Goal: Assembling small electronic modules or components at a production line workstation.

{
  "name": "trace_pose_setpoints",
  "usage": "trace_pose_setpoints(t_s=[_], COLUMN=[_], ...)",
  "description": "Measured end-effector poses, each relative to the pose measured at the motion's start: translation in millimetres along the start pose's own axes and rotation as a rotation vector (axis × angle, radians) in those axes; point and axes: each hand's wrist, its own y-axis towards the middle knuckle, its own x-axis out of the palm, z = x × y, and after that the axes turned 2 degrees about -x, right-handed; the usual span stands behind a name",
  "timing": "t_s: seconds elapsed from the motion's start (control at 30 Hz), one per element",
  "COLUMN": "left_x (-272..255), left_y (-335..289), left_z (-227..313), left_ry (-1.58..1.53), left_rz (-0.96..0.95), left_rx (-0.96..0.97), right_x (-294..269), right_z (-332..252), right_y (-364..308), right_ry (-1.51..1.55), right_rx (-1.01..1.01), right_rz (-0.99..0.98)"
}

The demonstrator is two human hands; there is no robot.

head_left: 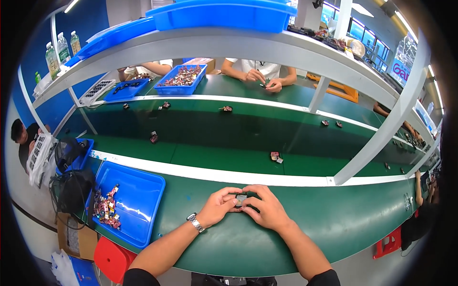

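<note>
My left hand [218, 206] and my right hand [266, 209] meet over the green workbench, both closed on one small flat part [241, 199]. Dark edges and a greyish middle are visible on it; fingertips and thumbs cover its sides, so its exact kind is unclear. To the left of my left arm lies a blue plastic tray [138, 187] with a heap of small red, gold and silver electronic parts [108, 208] along its left side.
Beyond a white rail [214, 177], small assemblies such as this one [275, 157] lie on the green belt [214, 143]. A white-framed shelf [219, 40] carrying blue bins spans overhead. Across the belt, a co-worker's hands [265, 81] handle a small part. A red stool [112, 259] stands lower left.
</note>
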Motion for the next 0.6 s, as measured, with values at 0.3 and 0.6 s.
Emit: trace_pose_setpoints(t_s=[0.3,0.6], left_x=[-7,-7], left_y=[2,-1], left_z=[-2,3], left_ry=[-0.024,0.006], left_rz=[-0.069,-0.124], left_rx=[0.008,-0.001], right_x=[9,14], right_z=[3,2], right_y=[-3,-8], right_ry=[0.113,0.214], right_rx=[0.049,0.176], right_rz=[0.049,0.072])
